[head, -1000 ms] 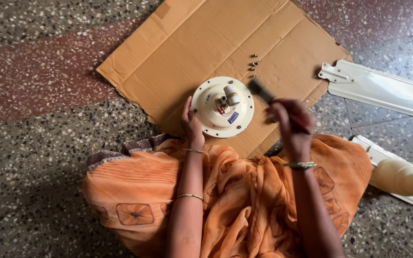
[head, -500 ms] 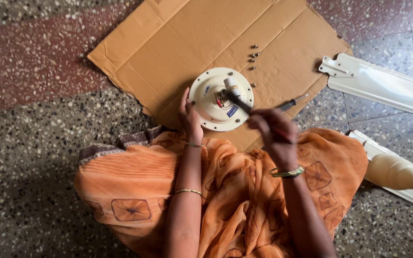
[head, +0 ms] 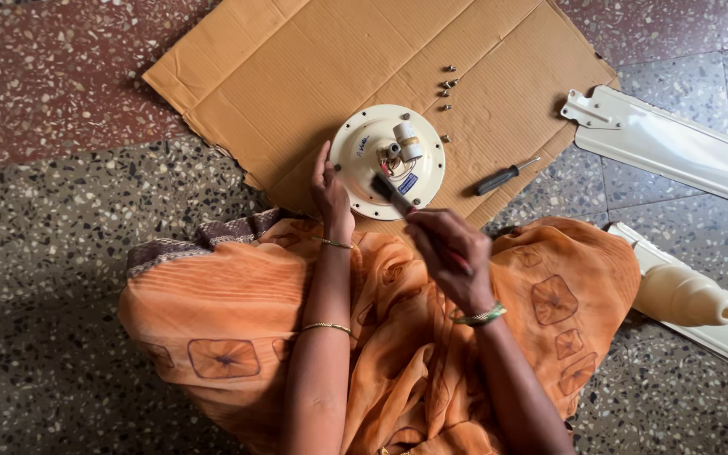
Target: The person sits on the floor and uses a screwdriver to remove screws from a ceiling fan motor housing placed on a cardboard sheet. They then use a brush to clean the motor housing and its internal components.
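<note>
A round cream ceiling-fan motor housing (head: pixel 355 156) lies on a sheet of brown cardboard (head: pixel 297 67) on the floor, its hub and wiring facing up. My left hand (head: pixel 329 192) rests against the housing's left rim. My right hand (head: pixel 448 253) grips a dark-handled tool (head: pixel 391 192) whose tip reaches over the housing near its centre. Both forearms wear thin bangles above an orange garment.
Several small screws (head: pixel 446 84) lie on the cardboard beyond the housing. A black-handled screwdriver (head: pixel 503 177) rests at the cardboard's right edge. A white fan blade (head: pixel 676 147) lies at the right, and a cream cone-shaped cover (head: pixel 684 295) on another blade lower right.
My right hand has brought the tool down from above the housing onto its centre. The black-handled screwdriver now shows at the cardboard's edge. The left hand stays on the rim.
</note>
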